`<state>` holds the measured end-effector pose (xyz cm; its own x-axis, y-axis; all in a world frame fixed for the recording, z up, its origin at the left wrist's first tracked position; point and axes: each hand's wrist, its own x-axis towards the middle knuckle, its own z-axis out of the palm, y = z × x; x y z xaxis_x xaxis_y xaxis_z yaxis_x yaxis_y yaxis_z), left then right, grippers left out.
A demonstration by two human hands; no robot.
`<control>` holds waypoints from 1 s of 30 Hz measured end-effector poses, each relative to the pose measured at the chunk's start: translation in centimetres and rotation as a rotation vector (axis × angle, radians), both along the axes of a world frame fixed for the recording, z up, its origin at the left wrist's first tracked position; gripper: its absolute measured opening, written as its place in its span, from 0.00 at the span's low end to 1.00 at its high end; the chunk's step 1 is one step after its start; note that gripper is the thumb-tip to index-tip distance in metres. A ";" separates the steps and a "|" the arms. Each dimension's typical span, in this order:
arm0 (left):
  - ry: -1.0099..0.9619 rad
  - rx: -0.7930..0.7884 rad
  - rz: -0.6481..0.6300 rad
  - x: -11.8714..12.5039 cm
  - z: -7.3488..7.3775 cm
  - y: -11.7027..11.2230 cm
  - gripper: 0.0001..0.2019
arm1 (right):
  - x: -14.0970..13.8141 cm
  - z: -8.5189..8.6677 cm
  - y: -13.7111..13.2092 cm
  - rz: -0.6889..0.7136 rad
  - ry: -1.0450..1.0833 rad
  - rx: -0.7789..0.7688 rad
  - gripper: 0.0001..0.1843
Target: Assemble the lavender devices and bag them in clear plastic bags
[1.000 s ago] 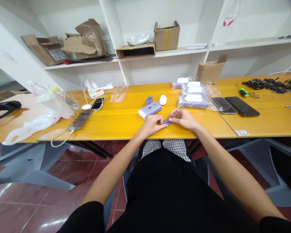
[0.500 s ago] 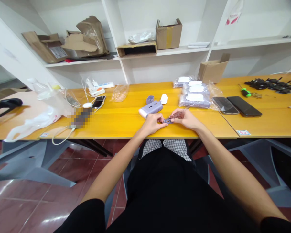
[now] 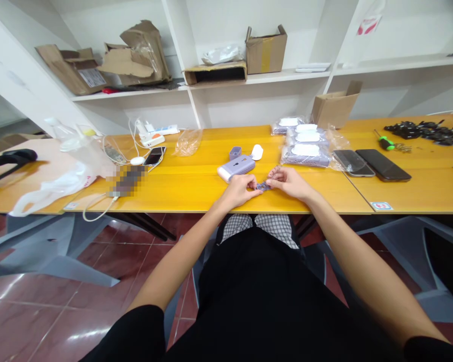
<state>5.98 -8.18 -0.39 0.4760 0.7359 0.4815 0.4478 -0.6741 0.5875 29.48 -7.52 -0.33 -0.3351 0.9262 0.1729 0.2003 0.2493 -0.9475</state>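
Observation:
Close to the table's front edge, my left hand (image 3: 243,191) pinches one end of a small purple-grey plastic part (image 3: 263,186). My right hand (image 3: 289,182) is closed at the part's other end, fingers curled. A thin coiled strand (image 3: 275,172) shows at those fingers, mostly hidden by them. Just beyond my left hand lies a purple and white box-shaped case (image 3: 236,167) with dark slots on top. Behind it are a small open purple cup-like piece (image 3: 234,153) and a white rounded piece (image 3: 256,152).
Bagged purple units (image 3: 305,154) are stacked beyond my right hand. Right of them lie two phones (image 3: 383,165), a green-handled screwdriver (image 3: 385,143) and a pile of black parts (image 3: 403,129). Leftward are crumpled clear plastic (image 3: 189,143), a power strip (image 3: 153,140) with cables and a white bag (image 3: 53,188).
The coiled strand stretched up and right past my right hand earlier; now little of it shows. My right fingers have shifted slightly, and both hands still hold the small part. The view has tilted slightly.

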 end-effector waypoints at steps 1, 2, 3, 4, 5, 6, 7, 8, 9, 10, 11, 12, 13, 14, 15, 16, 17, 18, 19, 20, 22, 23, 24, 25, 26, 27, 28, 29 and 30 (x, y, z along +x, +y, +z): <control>0.003 0.004 -0.002 0.0 0.0 0.0 0.14 | 0.0 0.0 0.0 0.000 0.002 -0.008 0.22; 0.006 0.006 -0.006 0.0 0.0 0.0 0.14 | -0.1 0.0 0.0 0.002 0.004 -0.011 0.23; 0.009 0.005 -0.009 0.0 0.1 0.0 0.14 | -0.1 -0.1 0.0 0.002 0.007 -0.008 0.23; 0.014 0.003 -0.012 0.0 0.2 -0.1 0.13 | -0.1 -0.1 0.0 0.001 0.013 -0.002 0.24; 0.017 0.001 -0.012 0.0 0.2 -0.1 0.13 | 0.0 -0.1 0.0 0.002 0.021 0.003 0.24; 0.019 0.001 -0.011 0.0 0.2 -0.2 0.13 | 0.0 -0.1 0.0 0.004 0.030 0.003 0.24; 0.021 0.003 -0.009 0.0 0.2 -0.2 0.13 | 0.1 -0.1 0.0 0.009 0.041 0.001 0.25; 0.021 0.005 -0.007 0.0 0.2 -0.2 0.13 | 0.2 -0.1 0.0 0.012 0.051 -0.002 0.25; 0.021 0.006 -0.009 0.0 0.2 -0.2 0.13 | 0.3 0.0 -0.1 0.015 0.056 0.000 0.25; 0.020 0.007 -0.013 0.0 0.2 -0.2 0.12 | 0.4 0.1 -0.1 0.017 0.056 0.006 0.24; 0.019 0.009 -0.020 0.0 0.1 -0.1 0.12 | 0.5 0.2 -0.2 0.019 0.048 0.019 0.24; 0.019 0.008 -0.029 0.0 0.1 -0.1 0.11 | 0.6 0.4 -0.3 0.022 0.033 0.037 0.23; 0.019 0.006 -0.038 0.0 0.1 -0.1 0.11 | 0.6 0.6 -0.5 0.026 0.012 0.058 0.22; 0.020 0.002 -0.044 0.0 0.1 -0.1 0.10 | 0.6 0.8 -0.6 0.033 -0.013 0.079 0.20; 0.019 -0.002 -0.047 0.0 0.1 -0.1 0.10 | 0.6 1.0 -0.7 0.040 -0.040 0.099 0.18; 0.015 -0.006 -0.049 0.0 0.2 -0.1 0.10 | 0.6 1.2 -0.8 0.046 -0.069 0.118 0.17; 0.010 -0.007 -0.051 0.0 0.2 -0.2 0.10 | 0.6 1.3 -0.8 0.049 -0.097 0.136 0.16; 0.005 -0.007 -0.052 0.0 0.2 -0.2 0.10 | 0.6 1.4 -0.9 0.049 -0.125 0.153 0.14; 0.003 -0.005 -0.053 0.0 0.2 -0.2 0.10 | 0.5 1.5 -0.9 0.046 -0.152 0.168 0.13; 0.004 -0.003 -0.052 0.0 0.2 -0.2 0.09 | 0.5 1.5 -0.9 0.044 -0.175 0.180 0.12; 0.013 0.000 -0.052 0.0 0.2 -0.2 0.09 | 0.4 1.4 -0.9 0.047 -0.205 0.199 0.11; 0.016 0.002 -0.055 0.0 0.2 -0.2 0.09 | 0.4 1.4 -0.9 0.053 -0.210 0.206 0.10; 0.017 0.005 -0.059 -0.1 0.3 -0.2 0.10 | 0.3 1.4 -0.9 0.058 -0.208 0.211 0.10; 0.018 0.008 -0.063 -0.1 0.3 -0.2 0.10 | 0.3 1.3 -0.9 0.062 -0.201 0.214 0.10; 0.019 0.010 -0.066 -0.1 0.3 -0.2 0.10 | 0.2 1.3 -1.0 0.063 -0.193 0.214 0.10; 0.021 0.009 -0.067 -0.1 0.3 -0.2 0.10 | 0.2 1.3 -1.0 0.061 -0.186 0.212 0.10; 0.024 0.006 -0.068 -0.1 0.4 -0.2 0.10 | 0.1 1.3 -1.0 0.057 -0.182 0.206 0.11; 0.028 0.002 -0.069 -0.1 0.4 -0.3 0.10 | 0.1 1.3 -1.1 0.051 -0.183 0.201 0.11; 0.031 -0.001 -0.070 -0.1 0.5 -0.3 0.10 | 0.1 1.4 -1.1 0.047 -0.188 0.197 0.12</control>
<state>5.88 -8.48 0.10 0.5410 0.7005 0.4655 0.4174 -0.7041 0.5745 29.58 -8.61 1.02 -0.4203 0.8635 0.2788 0.3520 0.4383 -0.8270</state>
